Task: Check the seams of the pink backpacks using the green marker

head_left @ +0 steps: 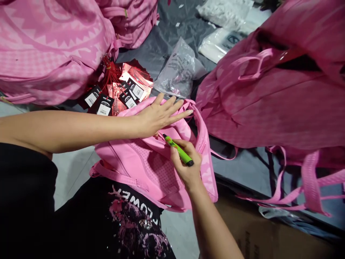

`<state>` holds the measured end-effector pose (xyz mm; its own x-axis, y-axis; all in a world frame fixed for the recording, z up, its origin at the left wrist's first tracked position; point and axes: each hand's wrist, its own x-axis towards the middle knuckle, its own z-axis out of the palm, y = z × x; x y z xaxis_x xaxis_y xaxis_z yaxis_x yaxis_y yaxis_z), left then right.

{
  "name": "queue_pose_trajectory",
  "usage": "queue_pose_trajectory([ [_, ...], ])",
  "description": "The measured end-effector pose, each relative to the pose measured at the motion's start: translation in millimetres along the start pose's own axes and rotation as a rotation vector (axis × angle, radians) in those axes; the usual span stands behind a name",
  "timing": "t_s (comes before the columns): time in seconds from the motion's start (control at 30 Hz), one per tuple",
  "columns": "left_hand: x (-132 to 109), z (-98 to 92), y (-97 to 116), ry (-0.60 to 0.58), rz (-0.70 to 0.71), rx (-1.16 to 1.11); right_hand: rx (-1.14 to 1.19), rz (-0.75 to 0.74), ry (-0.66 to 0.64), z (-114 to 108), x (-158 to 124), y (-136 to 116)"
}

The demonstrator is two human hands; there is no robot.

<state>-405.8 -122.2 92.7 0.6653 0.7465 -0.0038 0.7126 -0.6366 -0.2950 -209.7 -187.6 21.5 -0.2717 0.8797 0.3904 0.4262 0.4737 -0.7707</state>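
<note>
A pink backpack (151, 162) lies at the table's near edge, against my black clothing, its mesh back panel and straps facing up. Spread across its upper part is my left hand (159, 114), palm down with the fingers apart. My right hand (187, 160) grips a green marker (179, 150) with a black end. The marker's dark tip points at the pink fabric just below my left hand; whether it touches cannot be made out. Just beyond my left forearm lies a pile of red foil packets and black hang tags (118, 95) with white barcode labels.
Large pink backpacks stand at the left (54, 54) and at the right (275, 93), the right one with straps hanging over the edge. A clear plastic bag (179, 68) and white packages (221, 41) lie on the grey cloth (164, 32). Below right is a cardboard box (242, 223).
</note>
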Motion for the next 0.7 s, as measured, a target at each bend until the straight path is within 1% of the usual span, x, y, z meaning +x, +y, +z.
queue_pose_trajectory([
  [0.1,3,6.3,0,0.053,0.004,-0.010,-0.064,-0.055,-0.200,-22,18,-6],
  [0.17,4,7.5,-1,0.046,-0.006,-0.025,-0.063,-0.048,-0.327,-34,29,-10],
  [0.23,7,7.9,-2,0.005,-0.022,-0.049,-0.068,-0.026,-0.424,-40,39,-13],
  [0.3,11,9.2,-3,-0.048,-0.041,-0.069,-0.090,-0.025,-0.465,-42,47,-16],
  [0.37,16,11.6,-4,-0.083,-0.064,-0.081,-0.114,-0.041,-0.466,-41,54,-18],
  [0.43,19,14.0,-4,-0.094,-0.081,-0.091,-0.158,-0.051,-0.483,-40,59,-20],
  [0.6,23,11.9,-3,-0.120,-0.104,-0.129,-0.356,0.004,-0.668,-43,68,-22],
  [0.7,23,8.5,-3,-0.133,-0.107,-0.142,-0.383,-0.027,-0.673,-45,65,-23],
])
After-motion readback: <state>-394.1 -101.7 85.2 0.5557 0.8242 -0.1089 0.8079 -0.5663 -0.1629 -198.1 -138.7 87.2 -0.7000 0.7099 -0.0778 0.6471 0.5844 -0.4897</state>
